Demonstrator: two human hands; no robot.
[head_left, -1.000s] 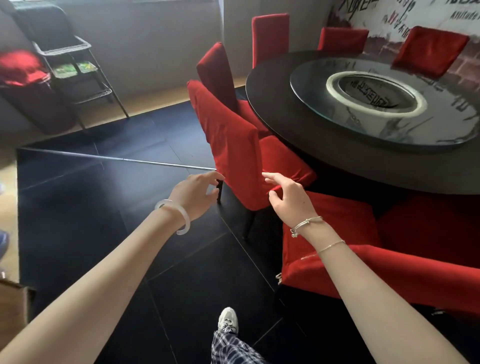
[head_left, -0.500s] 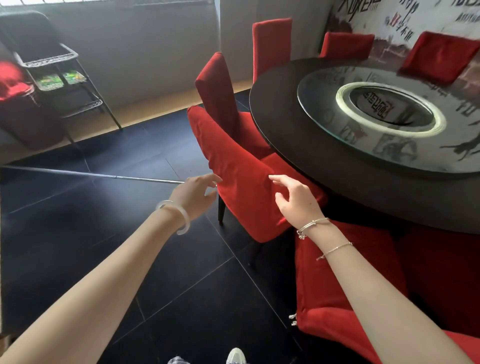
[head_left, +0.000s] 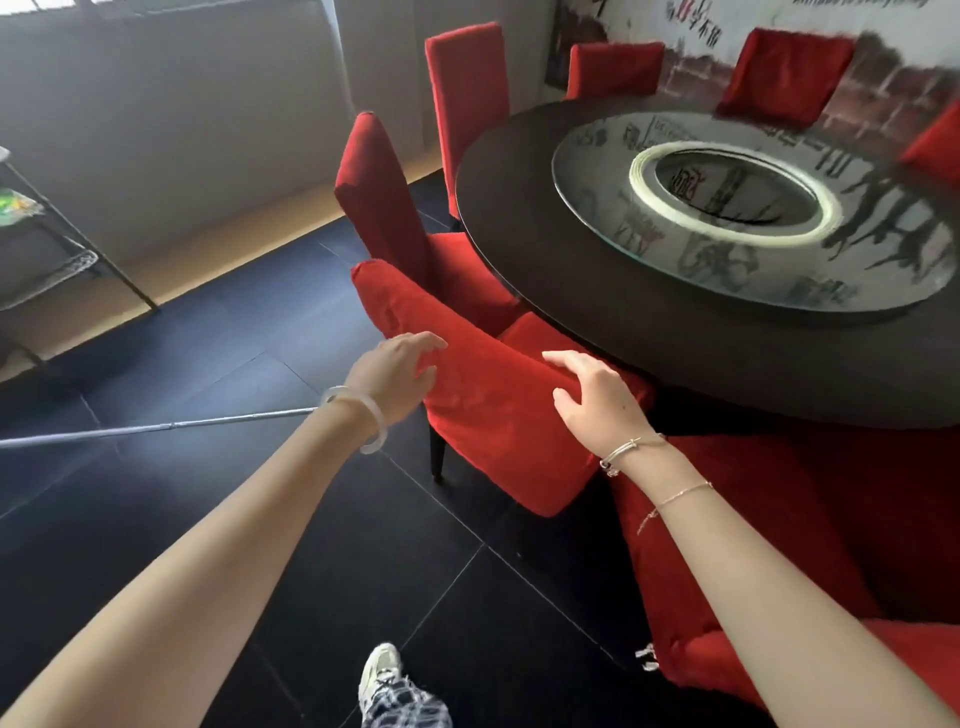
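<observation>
A red-covered chair (head_left: 483, 395) stands in front of me with its back towards me, tucked at a round dark table (head_left: 571, 291). My left hand (head_left: 400, 374) reaches the left side of the chair's backrest, fingers spread and loosely bent, touching the cloth. On the right top edge of the same backrest lies my right hand (head_left: 592, 400), fingers relaxed and resting on the fabric. Neither hand plainly grips the chair.
More red chairs (head_left: 384, 197) ring the table, one close at my right (head_left: 779, 519). A glass turntable (head_left: 727, 208) sits on the table. A long metal pole (head_left: 156, 428) lies on the dark tiled floor at left. A metal rack (head_left: 47, 249) stands far left. My shoe (head_left: 382, 670) shows below.
I have stepped closer to the chair. Both hands moved forward from in front of the backrest onto its two sides.
</observation>
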